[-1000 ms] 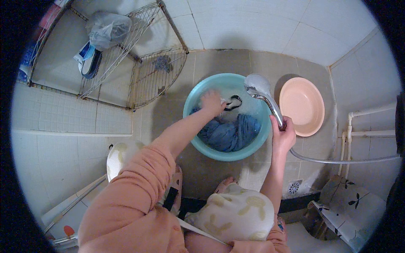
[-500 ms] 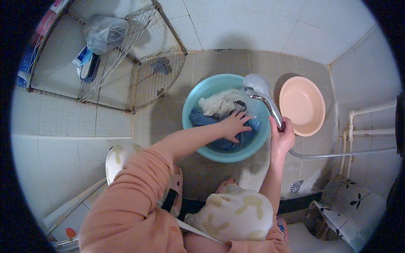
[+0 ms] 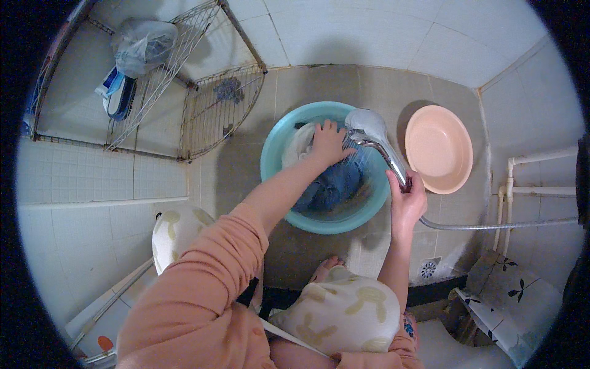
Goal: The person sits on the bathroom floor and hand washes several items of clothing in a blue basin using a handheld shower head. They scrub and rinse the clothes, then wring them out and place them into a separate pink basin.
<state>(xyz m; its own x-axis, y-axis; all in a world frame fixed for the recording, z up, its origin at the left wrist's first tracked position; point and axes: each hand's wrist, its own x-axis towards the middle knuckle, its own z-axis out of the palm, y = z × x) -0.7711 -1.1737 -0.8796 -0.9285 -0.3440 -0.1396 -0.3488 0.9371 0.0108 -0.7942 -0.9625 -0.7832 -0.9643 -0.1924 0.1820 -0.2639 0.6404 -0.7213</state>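
Note:
A round turquoise basin stands on the tiled floor, with wet clothes in water inside it. Dark blue cloth lies toward its near side and white cloth toward the far left. My left hand reaches in over the clothes, fingers spread, at the edge of the white cloth; whether it presses on it I cannot tell. In my right hand is the handle of a chrome shower head, tilted over the basin's right side. Fine streams of water fall from it beside my left fingers.
A peach-coloured oval basin sits on the floor to the right. The shower hose runs off toward pale pipes. At the far left, a rusty wire corner rack bears a plastic bag and a brush. A floor drain lies near right.
My left hand has moved away from me, from the blue cloth toward the white cloth. The white cloth now sits further left, partly behind the hand. My right hand still holds the shower head.

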